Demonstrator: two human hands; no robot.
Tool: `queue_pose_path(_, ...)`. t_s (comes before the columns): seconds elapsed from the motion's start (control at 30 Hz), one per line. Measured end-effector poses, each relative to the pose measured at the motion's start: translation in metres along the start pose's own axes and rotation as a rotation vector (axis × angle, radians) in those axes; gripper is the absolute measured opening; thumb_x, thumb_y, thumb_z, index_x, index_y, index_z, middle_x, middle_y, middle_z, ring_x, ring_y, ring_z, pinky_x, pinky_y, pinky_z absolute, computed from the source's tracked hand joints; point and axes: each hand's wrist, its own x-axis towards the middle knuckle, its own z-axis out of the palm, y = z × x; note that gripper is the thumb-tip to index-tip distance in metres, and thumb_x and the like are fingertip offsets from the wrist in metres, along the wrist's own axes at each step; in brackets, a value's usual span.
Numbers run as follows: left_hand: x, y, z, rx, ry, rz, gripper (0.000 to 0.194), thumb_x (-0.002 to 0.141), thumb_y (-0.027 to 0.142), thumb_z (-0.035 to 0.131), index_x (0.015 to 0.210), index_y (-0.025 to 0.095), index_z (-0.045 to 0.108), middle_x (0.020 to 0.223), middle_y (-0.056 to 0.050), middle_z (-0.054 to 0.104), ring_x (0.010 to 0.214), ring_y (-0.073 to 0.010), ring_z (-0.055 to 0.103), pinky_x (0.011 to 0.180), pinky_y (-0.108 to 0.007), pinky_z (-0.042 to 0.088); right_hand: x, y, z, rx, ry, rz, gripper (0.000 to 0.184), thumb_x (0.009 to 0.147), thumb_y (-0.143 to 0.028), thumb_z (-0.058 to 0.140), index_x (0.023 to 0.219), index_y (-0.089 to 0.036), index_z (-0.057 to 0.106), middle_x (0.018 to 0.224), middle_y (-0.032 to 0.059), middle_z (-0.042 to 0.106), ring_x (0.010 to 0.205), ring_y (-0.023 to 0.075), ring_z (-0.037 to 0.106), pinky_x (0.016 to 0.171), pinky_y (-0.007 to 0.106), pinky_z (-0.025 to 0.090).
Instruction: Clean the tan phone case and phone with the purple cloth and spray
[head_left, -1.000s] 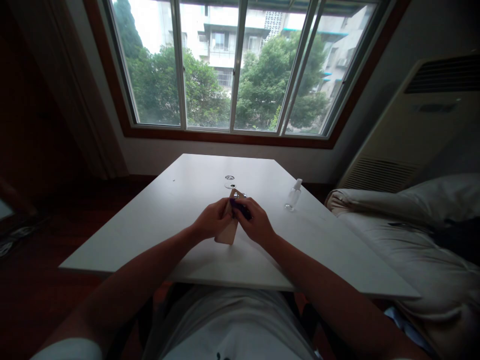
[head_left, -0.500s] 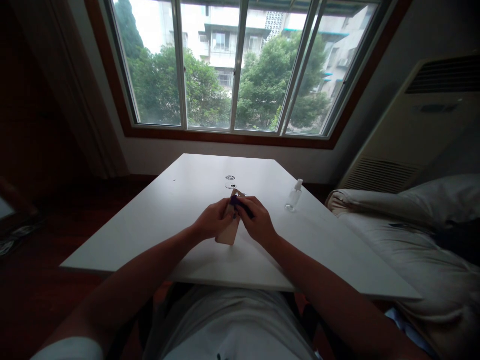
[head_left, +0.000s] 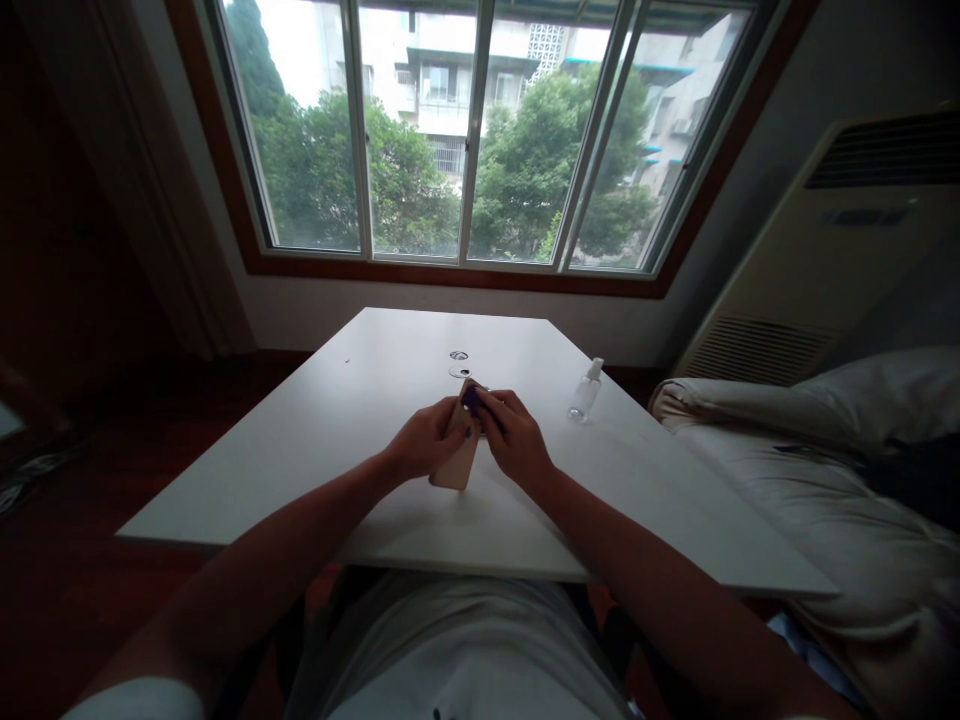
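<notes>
A gold-beige smartphone (head_left: 453, 470) is tilted above the table, its back turned toward me. My left hand (head_left: 426, 438) is closed around its left side, thumb across the back. My right hand (head_left: 517, 432) is closed on a small dark purple cloth (head_left: 472, 397), pressed against the phone's upper end near the camera area. The fingers and cloth partly hide that upper end. Beyond the phone, two small flat round items (head_left: 459, 364) lie on the table; I cannot make out their kind.
The white table (head_left: 285, 470) has angled corners. On its right side stands a clear spray bottle (head_left: 585, 392). A pale sofa (head_left: 757, 470) is to the right, beside a standing air conditioner (head_left: 817, 240). Past the table is a wide window (head_left: 465, 150).
The right fingers and the purple cloth have shifted slightly over the phone's upper end, showing more of the cloth. The left hand keeps its hold, and the phone has barely moved.
</notes>
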Motion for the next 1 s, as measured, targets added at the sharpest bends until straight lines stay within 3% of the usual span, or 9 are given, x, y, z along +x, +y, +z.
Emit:
queue_pose_path(0.13,0.001,0.002,0.0,0.026,0.017,-0.011,0.029,0.085,0.018,0.055,0.113,0.017,0.06,0.096,-0.004,0.07,0.08,-0.0187,0.064,0.07,-0.028,0.049,-0.002,-0.009,0.002,-0.026,-0.085,-0.086,0.046,0.101,-0.022,0.048,0.145,-0.032,0.05,0.128,0.0085,0.058,0.114,0.0222,0.06,0.092,0.035,0.055)
queue_pose_path(0.4,0.0,-0.002,0.002,-0.024,-0.006,-0.008,0.038,0.087,0.021,0.055,0.124,0.019,0.058,0.102,-0.004,0.07,0.086,-0.0189,0.065,0.073,-0.028,0.05,0.002,0.015,0.0,-0.048,0.047,0.141,0.038,0.102,-0.027,0.047,0.138,-0.03,0.059,0.109,0.0076,0.061,0.094,0.0206,0.063,0.082,0.035,0.057)
queue_pose_path(0.67,0.001,0.001,0.001,0.026,0.02,-0.005,0.031,0.087,0.021,0.055,0.116,0.018,0.061,0.099,-0.005,0.07,0.084,-0.0195,0.064,0.072,-0.029,0.05,-0.002,-0.003,0.001,-0.023,-0.062,-0.047,0.046,0.1,-0.022,0.049,0.145,-0.033,0.051,0.126,0.0078,0.056,0.113,0.0215,0.06,0.092,0.035,0.054)
queue_pose_path(0.87,0.0,-0.001,0.001,-0.007,0.001,-0.02,0.038,0.087,0.022,0.056,0.124,0.019,0.058,0.099,-0.004,0.07,0.083,-0.0184,0.064,0.072,-0.028,0.05,0.002,0.014,0.0,-0.078,0.035,0.135,0.04,0.1,-0.025,0.049,0.139,-0.031,0.058,0.11,0.0068,0.06,0.097,0.0206,0.062,0.085,0.035,0.055)
queue_pose_path(1.0,-0.001,-0.001,0.002,-0.025,0.003,-0.014,0.037,0.086,0.022,0.056,0.123,0.019,0.059,0.099,-0.004,0.07,0.083,-0.0187,0.064,0.072,-0.028,0.05,0.002,0.011,-0.001,-0.048,0.041,0.113,0.04,0.101,-0.026,0.05,0.139,-0.031,0.058,0.11,0.0067,0.061,0.098,0.0204,0.063,0.085,0.035,0.056)
